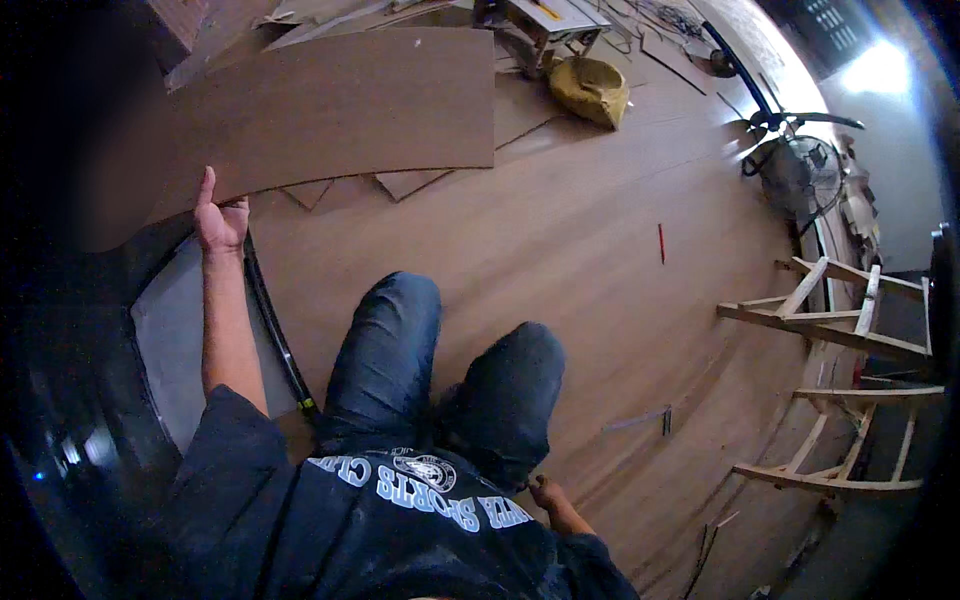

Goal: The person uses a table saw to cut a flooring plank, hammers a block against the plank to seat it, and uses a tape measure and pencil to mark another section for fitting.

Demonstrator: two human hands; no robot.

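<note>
A large flat brown board (350, 110) is tilted up in front of me on the left. My left hand (222, 225) grips its near edge, the thumb on the upper face and the fingers underneath. The board's left end disappears into a dark blurred area. Low beside my right thigh is my right hand (545, 492), close to the floor, its fingers mostly hidden. A black tube (268, 300) runs alongside my left forearm, next to a grey panel (180, 340).
A red pencil (661, 243) and a metal try square (645, 420) lie on the wood-look floor (600, 260). Wooden frames (820, 320) and a fan (800, 175) stand on the right. Ahead are a yellow sack (590, 90), a small work table (560, 20) and board offcuts (410, 183).
</note>
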